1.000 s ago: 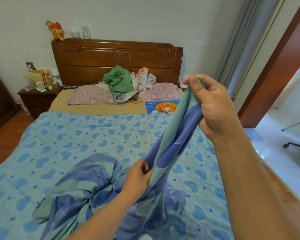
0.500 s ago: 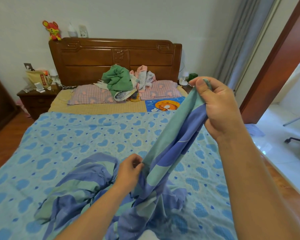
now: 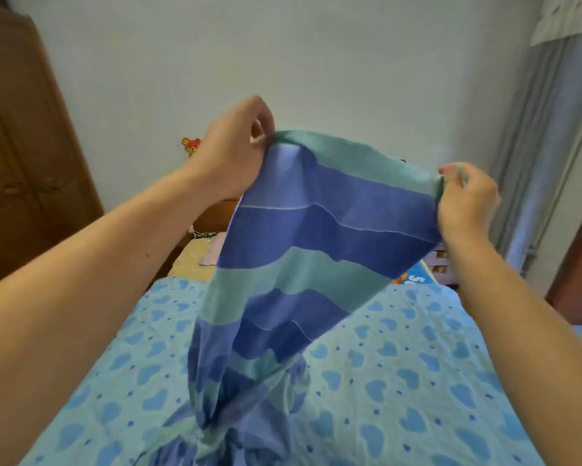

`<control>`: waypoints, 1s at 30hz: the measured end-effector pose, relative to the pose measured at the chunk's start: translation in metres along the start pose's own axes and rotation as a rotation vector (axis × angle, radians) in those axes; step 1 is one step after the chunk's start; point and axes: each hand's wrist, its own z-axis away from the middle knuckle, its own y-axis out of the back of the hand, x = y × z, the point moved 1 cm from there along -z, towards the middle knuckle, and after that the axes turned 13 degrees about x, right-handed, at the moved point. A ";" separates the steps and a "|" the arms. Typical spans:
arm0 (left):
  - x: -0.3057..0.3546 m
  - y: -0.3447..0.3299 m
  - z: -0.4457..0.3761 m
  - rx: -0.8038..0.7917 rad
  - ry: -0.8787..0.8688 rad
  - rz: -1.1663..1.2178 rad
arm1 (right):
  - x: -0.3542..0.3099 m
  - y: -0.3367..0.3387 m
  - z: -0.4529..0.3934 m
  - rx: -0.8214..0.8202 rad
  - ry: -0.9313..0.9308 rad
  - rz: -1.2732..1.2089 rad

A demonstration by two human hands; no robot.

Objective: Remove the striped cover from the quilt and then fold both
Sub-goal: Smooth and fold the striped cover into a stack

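Two hands hold the striped cover (image 3: 316, 230) up by its top edge: the left hand (image 3: 230, 156) pinches one corner, the right hand (image 3: 466, 200) pinches the other. The cloth stretches between them and hangs below onto the heart-patterned quilt (image 3: 400, 381).

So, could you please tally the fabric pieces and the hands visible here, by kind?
Striped cover: 1
Heart-patterned quilt: 1
Hands: 2, left hand and right hand, each gripping the cover's top edge
Total: 4
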 end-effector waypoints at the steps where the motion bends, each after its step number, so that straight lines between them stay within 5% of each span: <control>1: -0.015 -0.004 0.008 -0.103 0.035 -0.073 | 0.008 -0.008 0.006 -0.065 -0.003 0.035; 4: -0.062 0.012 0.023 -0.128 0.217 -0.085 | 0.032 -0.015 0.021 -0.178 -0.064 0.156; 8: -0.047 0.029 0.032 -0.159 0.364 0.230 | 0.034 -0.007 0.012 -0.042 -0.145 0.192; 13: -0.032 0.017 0.105 -0.738 0.703 0.490 | 0.046 0.003 0.000 0.066 -0.203 0.148; 17: -0.070 -0.019 0.193 -0.852 0.779 0.342 | 0.089 0.006 0.015 0.000 -0.316 0.062; 20: -0.096 -0.045 0.260 -0.729 1.024 0.518 | 0.117 0.010 0.039 -0.224 -0.545 -0.136; 24: -0.103 -0.055 0.320 -0.710 1.325 0.986 | 0.128 0.042 0.088 -0.841 -0.794 -0.259; 25: -0.101 -0.053 0.324 -0.838 1.262 0.876 | 0.136 0.047 0.096 -0.889 -0.796 -0.194; 27: -0.102 -0.059 0.323 -1.036 0.869 0.386 | 0.161 0.047 0.106 -0.662 -0.825 -0.047; 30: -0.102 -0.076 0.308 -0.667 0.665 -0.068 | 0.177 0.041 0.126 -0.239 -0.595 0.182</control>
